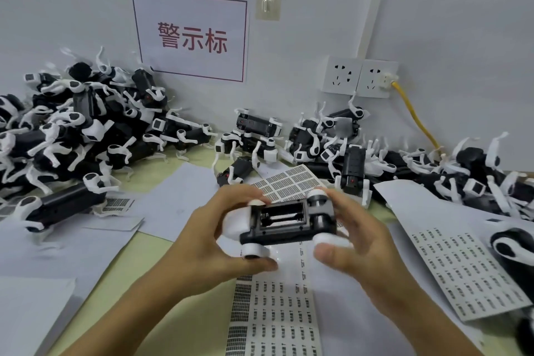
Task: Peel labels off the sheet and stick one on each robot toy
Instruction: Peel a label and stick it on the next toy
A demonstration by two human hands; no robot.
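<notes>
Far left: a tall heap of black-and-white robot toys [78, 124] piled against the wall, legs sticking out every way, one toy [62, 205] lying apart at its near edge on blank white sheets [86, 248]. Beside that toy, a small scrap of printed labels [117, 204]. Above, on the wall, a white sign with red characters [192, 36].

Centre: left hand [208, 240] curled round the left end of a robot toy [289, 221], thumb below near a white wheel-like joint, fingers bent over the top edge. Toy held belly-up above the table, open battery bay facing the camera. Right hand [352, 243] gripping the right end, thumb pressed near the lower right joint, fingers wrapped over the far side. Directly under the toy, a long label sheet [274, 318] flat on the table; behind the hands, another label sheet [291, 182] with larger labels.

Right: a third label sheet [468, 272] at an angle, more toys [433, 170] strewn along the wall, a double wall socket [359, 76] with a yellow cable [416, 115] plugged in.
</notes>
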